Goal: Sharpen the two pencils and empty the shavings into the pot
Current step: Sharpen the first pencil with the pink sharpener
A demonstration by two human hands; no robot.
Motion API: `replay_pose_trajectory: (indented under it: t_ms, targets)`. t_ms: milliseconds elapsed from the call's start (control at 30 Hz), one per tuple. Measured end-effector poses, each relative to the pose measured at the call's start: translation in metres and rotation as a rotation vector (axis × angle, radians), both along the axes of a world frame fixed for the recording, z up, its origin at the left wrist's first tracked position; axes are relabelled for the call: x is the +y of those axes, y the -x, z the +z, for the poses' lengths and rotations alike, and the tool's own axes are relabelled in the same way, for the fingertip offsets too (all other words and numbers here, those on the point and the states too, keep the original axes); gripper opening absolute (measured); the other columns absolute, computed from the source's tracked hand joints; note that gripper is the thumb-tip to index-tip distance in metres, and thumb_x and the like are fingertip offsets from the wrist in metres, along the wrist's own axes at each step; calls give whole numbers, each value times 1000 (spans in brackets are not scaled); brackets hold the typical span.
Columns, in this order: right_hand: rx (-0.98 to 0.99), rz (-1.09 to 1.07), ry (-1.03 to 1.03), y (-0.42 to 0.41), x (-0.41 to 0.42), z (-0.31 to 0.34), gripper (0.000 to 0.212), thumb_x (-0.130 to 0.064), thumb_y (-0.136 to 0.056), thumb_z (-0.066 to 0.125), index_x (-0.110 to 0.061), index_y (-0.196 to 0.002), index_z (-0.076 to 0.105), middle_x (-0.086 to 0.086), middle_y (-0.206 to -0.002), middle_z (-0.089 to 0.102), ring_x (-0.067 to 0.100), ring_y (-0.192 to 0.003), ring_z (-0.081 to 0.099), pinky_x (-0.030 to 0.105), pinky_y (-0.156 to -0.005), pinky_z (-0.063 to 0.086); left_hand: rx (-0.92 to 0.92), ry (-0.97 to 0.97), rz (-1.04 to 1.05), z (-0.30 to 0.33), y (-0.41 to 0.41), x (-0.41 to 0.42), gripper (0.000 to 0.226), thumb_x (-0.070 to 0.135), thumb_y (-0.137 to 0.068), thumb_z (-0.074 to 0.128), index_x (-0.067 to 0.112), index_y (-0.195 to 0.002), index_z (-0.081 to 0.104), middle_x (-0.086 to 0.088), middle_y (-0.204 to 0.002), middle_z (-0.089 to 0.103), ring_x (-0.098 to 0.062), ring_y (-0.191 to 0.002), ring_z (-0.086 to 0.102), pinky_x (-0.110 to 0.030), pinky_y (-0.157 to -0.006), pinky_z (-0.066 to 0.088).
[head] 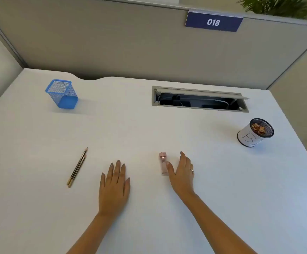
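Observation:
Two striped black-and-gold pencils (77,167) lie side by side on the white desk (149,129), tips pointing away, left of my hands. A pink sharpener (162,162) with a clear shavings case lies on the desk in the middle. My right hand (183,173) rests open just right of it, thumb close to its near end. Flat on the desk, between the pencils and the sharpener, my left hand (114,187) has its fingers spread and holds nothing. A black mesh pot (255,133) wrapped in white paper stands at the far right with shavings inside.
A blue mesh pencil holder (62,94) stands at the back left. An open cable hatch (199,99) is cut into the desk at the back. Grey partition walls enclose the desk, with a blue sign reading 018 (213,22).

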State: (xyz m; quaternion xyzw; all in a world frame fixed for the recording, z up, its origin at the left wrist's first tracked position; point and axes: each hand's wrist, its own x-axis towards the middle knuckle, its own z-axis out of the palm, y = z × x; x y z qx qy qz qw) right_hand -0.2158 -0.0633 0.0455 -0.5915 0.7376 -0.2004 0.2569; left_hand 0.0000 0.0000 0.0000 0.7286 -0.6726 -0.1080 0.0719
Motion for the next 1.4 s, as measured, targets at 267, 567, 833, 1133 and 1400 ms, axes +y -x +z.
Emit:
replay_pose_trajectory:
  t_ms: [267,567,833,1133,1400]
  targets:
    - [-79,-178,-106,-60,-11,0,55,-19,-87,54,-10,-139,37,11,-126,50,31,-117,49,39,-100,37,270,-121,-68,12,-27,-11,64,45,-93,23,13,-146,40,-6,-158,30,-26,-147,24,-50,-115,21]
    - [-559,-395,-94,-130,45,33,18,-25,-87,62,-22,-104,59,4,-98,61,12,-82,61,19,-63,45,1008,-496,-128,67,-42,-20,36,37,-103,36,31,-136,48,7,-138,57,-11,-123,55,-28,-104,42]
    - [-524,-366,-40,-166,76,50,26,-13,-79,68,-25,-101,59,-3,-92,66,14,-83,64,24,-69,58,1279,-627,-52,88,-58,-19,33,45,-100,43,25,-114,65,3,-104,75,-12,-92,73,-34,-81,60]
    - [-617,-134,-122,-140,59,82,21,-22,-85,69,-17,-106,72,-1,-92,76,11,-85,71,19,-81,53,1142,-793,-307,91,-89,-37,35,44,-101,38,20,-104,64,3,-83,56,-14,-76,52,-25,-74,51]
    - [-760,-255,-171,-156,23,63,27,-24,-97,51,-5,-96,70,13,-86,74,25,-74,71,30,-72,60,1271,-722,-176,87,-113,-39,39,33,-105,34,6,-114,60,3,-75,54,-10,-64,46,-24,-63,43]
